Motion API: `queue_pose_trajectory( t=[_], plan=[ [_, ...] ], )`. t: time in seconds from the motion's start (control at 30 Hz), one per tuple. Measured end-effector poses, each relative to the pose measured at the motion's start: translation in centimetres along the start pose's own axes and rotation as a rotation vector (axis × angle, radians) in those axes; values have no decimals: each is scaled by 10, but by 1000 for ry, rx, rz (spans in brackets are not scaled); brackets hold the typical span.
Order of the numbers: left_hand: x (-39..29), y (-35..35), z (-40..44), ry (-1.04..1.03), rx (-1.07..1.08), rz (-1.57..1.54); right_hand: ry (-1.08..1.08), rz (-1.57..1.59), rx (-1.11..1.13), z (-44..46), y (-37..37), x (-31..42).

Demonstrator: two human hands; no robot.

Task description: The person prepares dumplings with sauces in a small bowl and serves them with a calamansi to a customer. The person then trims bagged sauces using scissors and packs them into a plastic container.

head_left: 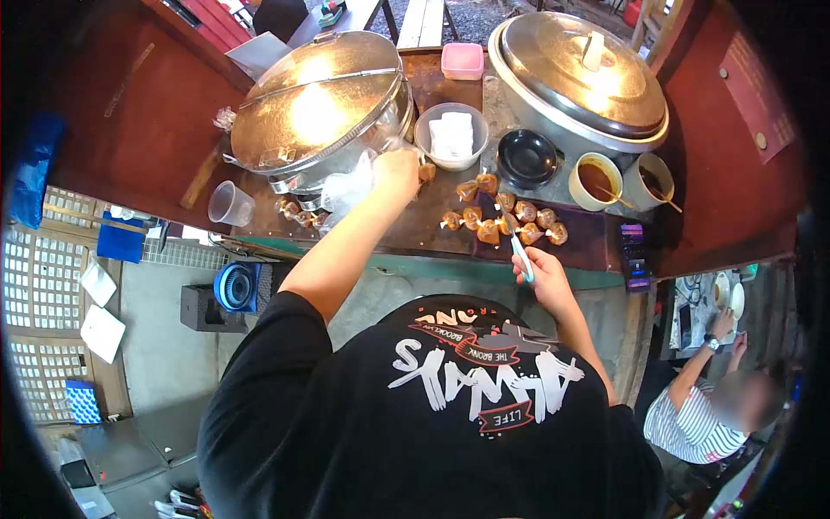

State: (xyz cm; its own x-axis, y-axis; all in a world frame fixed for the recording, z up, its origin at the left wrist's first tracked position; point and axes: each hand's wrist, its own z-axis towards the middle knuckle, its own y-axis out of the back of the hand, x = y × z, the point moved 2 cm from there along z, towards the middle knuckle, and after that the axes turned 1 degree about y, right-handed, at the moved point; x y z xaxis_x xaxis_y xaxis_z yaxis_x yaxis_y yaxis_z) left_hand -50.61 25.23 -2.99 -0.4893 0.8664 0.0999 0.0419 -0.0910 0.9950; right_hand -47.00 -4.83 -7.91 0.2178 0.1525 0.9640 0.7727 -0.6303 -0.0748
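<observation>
My left hand [398,173] is closed beside the left pot, with crumpled clear plastic bags [344,192] at its wrist. A small tied bag of brown sauce [426,173] sits right by its fingertips, which are partly hidden. In my right hand [546,278] is a slim knife [519,248] with a light blue handle, its blade pointing away from me. The blade tip lies over a cluster of small tied sauce bags [488,230] on the counter. More such bags [298,213] lie left of the plastic.
Two large lidded pots [316,104] [579,73] stand at the back. Between them are a white tub [451,137], a pink container [462,60] and a black bowl [526,158]. Sauce cups [595,182], a phone [635,258] and a plastic cup [231,204] flank them. A person [709,411] sits right.
</observation>
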Motion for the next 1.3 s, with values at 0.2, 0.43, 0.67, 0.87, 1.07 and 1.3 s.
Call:
queue_pose_trajectory(
  t=[0.2,0.43,0.67,0.87,1.07,1.3],
  plan=[
    [2,9,-8,-29,-35,-111,-48,115,103,9,-13,-7],
    [0,27,-10,-28,48,-522,-163,128,117,22,-21,-11],
    [14,-13,-24,-121,101,-506,-240,181,200,37,-31,-31],
    [0,-10,-48,-30,218,-140,-264,112,298,46,-45,-32],
    [17,-57,-61,23,119,-131,-278,4,334,58,-55,-41],
    [21,-61,-68,93,160,-260,-256,-11,415,70,-72,-56]
  ],
)
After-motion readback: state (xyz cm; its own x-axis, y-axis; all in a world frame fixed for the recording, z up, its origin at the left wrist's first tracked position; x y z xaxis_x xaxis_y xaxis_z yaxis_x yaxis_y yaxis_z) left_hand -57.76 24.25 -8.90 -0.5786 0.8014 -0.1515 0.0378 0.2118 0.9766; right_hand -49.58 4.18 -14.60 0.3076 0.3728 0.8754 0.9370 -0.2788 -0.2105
